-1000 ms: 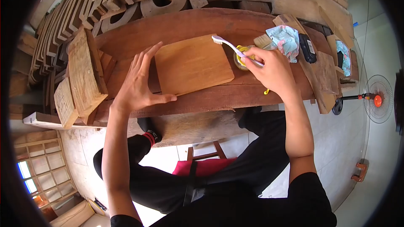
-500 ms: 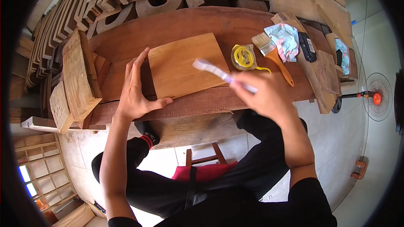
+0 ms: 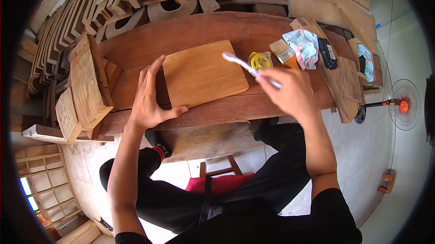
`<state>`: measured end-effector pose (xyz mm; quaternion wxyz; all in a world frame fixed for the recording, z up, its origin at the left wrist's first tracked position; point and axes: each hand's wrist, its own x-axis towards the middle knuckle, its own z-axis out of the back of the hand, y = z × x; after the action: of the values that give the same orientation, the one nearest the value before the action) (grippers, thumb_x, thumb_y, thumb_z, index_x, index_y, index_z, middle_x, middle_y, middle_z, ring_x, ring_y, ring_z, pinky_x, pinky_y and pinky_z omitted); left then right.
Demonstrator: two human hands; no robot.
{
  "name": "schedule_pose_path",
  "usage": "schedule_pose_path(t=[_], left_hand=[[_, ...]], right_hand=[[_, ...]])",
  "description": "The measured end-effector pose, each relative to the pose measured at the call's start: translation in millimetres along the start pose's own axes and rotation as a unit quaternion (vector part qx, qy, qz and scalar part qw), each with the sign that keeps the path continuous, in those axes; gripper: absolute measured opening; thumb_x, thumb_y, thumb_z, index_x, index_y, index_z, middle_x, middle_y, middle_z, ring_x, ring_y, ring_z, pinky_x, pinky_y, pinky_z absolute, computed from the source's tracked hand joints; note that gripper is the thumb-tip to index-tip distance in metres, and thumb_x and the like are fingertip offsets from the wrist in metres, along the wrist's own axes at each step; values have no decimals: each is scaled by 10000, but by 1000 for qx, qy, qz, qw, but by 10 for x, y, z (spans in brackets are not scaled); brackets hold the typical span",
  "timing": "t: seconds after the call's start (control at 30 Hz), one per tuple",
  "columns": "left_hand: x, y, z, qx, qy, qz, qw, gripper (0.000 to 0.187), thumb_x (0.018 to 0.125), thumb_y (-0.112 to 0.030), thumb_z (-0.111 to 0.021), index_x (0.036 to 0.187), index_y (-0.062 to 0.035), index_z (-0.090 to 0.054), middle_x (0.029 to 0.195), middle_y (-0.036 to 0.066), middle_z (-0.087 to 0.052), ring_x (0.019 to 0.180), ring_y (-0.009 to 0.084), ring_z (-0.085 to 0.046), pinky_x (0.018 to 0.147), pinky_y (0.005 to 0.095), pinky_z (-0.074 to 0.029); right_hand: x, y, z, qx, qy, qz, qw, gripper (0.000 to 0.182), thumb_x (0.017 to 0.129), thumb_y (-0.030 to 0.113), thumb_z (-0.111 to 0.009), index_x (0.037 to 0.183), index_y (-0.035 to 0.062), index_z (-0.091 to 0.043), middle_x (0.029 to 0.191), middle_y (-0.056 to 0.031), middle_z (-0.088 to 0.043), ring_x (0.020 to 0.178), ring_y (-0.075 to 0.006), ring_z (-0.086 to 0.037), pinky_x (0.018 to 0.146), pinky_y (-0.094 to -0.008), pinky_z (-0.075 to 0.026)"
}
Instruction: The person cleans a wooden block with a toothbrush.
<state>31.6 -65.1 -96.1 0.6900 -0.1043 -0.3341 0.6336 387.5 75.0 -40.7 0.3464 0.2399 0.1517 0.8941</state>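
The wooden board (image 3: 204, 74) lay flat on the bench (image 3: 226, 115), its near edge by a dark seam and a strip of red-brown wood running between it and the front of the bench. Beyond the board's far edge, a band of the same surface reached back to the curved rear rim. To the left, a gap separated the board from the stacked wood blocks (image 3: 88, 81); to the right, the yellow-topped container (image 3: 260, 61) stood near its side, and the paintbrush (image 3: 283, 51), crumpled cloth (image 3: 302, 45) and black object (image 3: 327, 54) sat farther along, leaving less room on that side.

The 2 hands were in different states. The left hand (image 3: 149, 97) was open and gripped nothing, thumb spread wide from the fingers, framing the board's left end; its thumb tip seemed to touch the near left corner, though the view made that hard to judge. The right hand (image 3: 290, 90) was closed around the handle of the toothbrush (image 3: 244, 65), whose head hung over the right part of the board.

Compared with 0.5 s earlier, the toothbrush head had shifted toward the board's far right corner. The right hand now hid most of the paintbrush's orange handle, which had been in plain view. The left hand had kept its spread pose.
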Motion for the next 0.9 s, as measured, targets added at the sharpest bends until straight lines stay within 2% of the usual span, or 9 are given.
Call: schedule_pose_path(t=[0.1, 0.23, 0.3, 0.4, 0.53, 0.63, 0.7, 0.83, 0.9], left_hand=[[11, -20, 11, 0, 2, 4, 1000, 1371, 619, -524, -983, 1713, -28, -322, 1599, 257, -504, 1489, 451, -469, 1261, 546, -388], [11, -32, 21, 1, 12, 9, 1000, 1375, 619, -523, -973, 1716, -16, -317, 1588, 268, -499, 1492, 440, -472, 1264, 536, -381], [4, -14, 21, 2, 17, 11, 1000, 1374, 615, -518, -972, 1717, -23, -317, 1598, 266, -494, 1493, 443, -468, 1268, 537, -378], [32, 0, -3, 11, 15, 8, 1000, 1372, 606, -507, -966, 1717, -33, -317, 1621, 265, -481, 1498, 448, -459, 1275, 540, -373], [21, -33, 13, 16, 23, 11, 1000, 1369, 595, -497, -955, 1717, -43, -315, 1653, 263, -461, 1509, 455, -444, 1285, 548, -364], [25, -6, 9, 23, 27, 14, 999, 1362, 597, -497, -945, 1718, -47, -316, 1664, 264, -452, 1515, 458, -440, 1288, 555, -359], [37, -6, 2, 22, 20, 8, 1000, 1359, 601, -501, -942, 1718, -47, -316, 1663, 263, -453, 1517, 459, -439, 1289, 555, -357], [17, -5, 3, 22, 17, -1, 1000, 1352, 610, -559, -971, 1709, -85, -342, 1690, 240, -441, 1513, 481, -438, 1279, 579, -374], [0, 6, 4, 20, 21, 7, 1000, 1350, 614, -572, -966, 1709, -87, -342, 1693, 238, -440, 1514, 480, -439, 1279, 580, -374]], right_hand=[[-97, 288, -179, 75, 32, 79, 994, 130, 1008, 272, -789, 1054, 167, -850, 772, -140, -768, 656, -332, -748, 612, -464, -568], [108, 58, 65, 2, 28, -70, 997, 193, 1017, 297, -782, 1092, 134, -854, 765, -139, -771, 649, -324, -753, 607, -450, -570], [96, 138, 93, -17, 58, -88, 994, 174, 1007, 265, -813, 1101, 130, -870, 864, -139, -814, 670, -286, -776, 619, -403, -581], [-39, 363, -186, 90, 56, 95, 990, 172, 1009, 259, -813, 1075, 110, -863, 847, -155, -807, 677, -294, -776, 625, -402, -582], [140, 32, 95, 11, 53, -98, 994, 158, 1012, 267, -785, 1073, 142, -861, 795, -137, -787, 676, -322, -767, 620, -433, -581], [10, 225, -48, 26, 46, -17, 998, 159, 1008, 261, -788, 1071, 134, -861, 788, -135, -782, 665, -318, -760, 613, -431, -578], [-98, 365, -237, 91, 62, 116, 987, 164, 1003, 278, -795, 1060, 139, -857, 785, -137, -776, 656, -322, -755, 623, -432, -581], [179, 84, 110, 12, 77, -99, 992, 184, 990, 240, -836, 1094, 91, -864, 828, -128, -808, 605, -214, -728, 544, -351, -502], [163, 159, 139, 14, 81, -115, 990, 193, 1002, 291, -805, 1089, 128, -857, 788, -152, -776, 655, -321, -756, 590, -414, -555]])
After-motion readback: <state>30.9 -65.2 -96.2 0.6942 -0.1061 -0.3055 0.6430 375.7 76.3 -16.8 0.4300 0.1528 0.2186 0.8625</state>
